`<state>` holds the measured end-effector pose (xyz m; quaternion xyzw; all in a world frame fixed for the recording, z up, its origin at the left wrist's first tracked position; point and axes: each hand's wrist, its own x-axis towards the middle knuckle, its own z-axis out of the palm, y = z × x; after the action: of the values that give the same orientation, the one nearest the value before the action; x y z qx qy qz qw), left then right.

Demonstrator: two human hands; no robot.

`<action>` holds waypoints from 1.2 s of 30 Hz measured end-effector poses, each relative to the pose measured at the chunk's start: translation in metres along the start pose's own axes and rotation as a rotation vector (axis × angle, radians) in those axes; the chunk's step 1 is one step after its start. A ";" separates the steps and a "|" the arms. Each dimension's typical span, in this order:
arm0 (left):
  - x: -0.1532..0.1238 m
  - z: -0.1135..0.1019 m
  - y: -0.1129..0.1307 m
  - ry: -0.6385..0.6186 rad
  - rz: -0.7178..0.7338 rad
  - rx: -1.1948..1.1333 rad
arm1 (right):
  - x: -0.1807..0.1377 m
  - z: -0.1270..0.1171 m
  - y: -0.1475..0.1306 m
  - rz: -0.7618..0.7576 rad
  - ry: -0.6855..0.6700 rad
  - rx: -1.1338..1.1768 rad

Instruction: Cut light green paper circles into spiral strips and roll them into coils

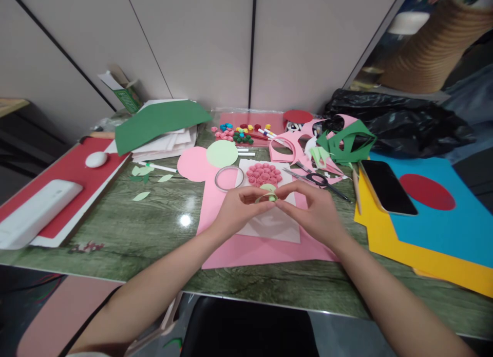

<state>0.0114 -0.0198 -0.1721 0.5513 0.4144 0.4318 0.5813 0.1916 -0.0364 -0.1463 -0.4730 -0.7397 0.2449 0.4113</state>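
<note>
Between the fingertips of both hands is a light green paper strip (pixel 271 197), curled into a small coil at its middle. My left hand (pixel 241 209) pinches its left part with thumb and forefinger. From the other side, my right hand (pixel 316 209) pinches it the same way. Just beyond the fingers lies a cluster of pink rolled paper flowers (pixel 264 174) on a white sheet (pixel 265 227). That sheet rests on a larger pink sheet (pixel 219 249). A clear tape ring (pixel 216 179) sits left of the cluster, and black-handled scissors (pixel 317 180) lie to its right.
Pink and green paper scraps (pixel 348 144) pile up at the back right, near a black plastic bag (pixel 404 126). A phone (pixel 387 185) rests on blue and yellow sheets at right. Leaf cutouts (pixel 141 196), a white mouse (pixel 96 159) and a white device (pixel 42 210) are left.
</note>
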 end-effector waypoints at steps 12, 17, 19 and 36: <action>-0.002 0.002 0.000 0.068 0.026 0.080 | -0.002 0.001 0.003 -0.273 0.102 -0.194; -0.004 0.002 0.001 0.074 0.059 0.107 | -0.001 0.001 0.001 -0.117 0.052 -0.122; -0.004 0.002 0.001 0.056 0.067 0.105 | -0.001 0.000 0.001 -0.049 0.004 -0.049; -0.006 0.006 0.007 0.107 0.051 0.103 | -0.002 0.004 0.003 0.007 0.031 0.056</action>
<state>0.0149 -0.0267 -0.1643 0.5671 0.4525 0.4535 0.5177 0.1903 -0.0368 -0.1517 -0.4675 -0.7246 0.2595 0.4349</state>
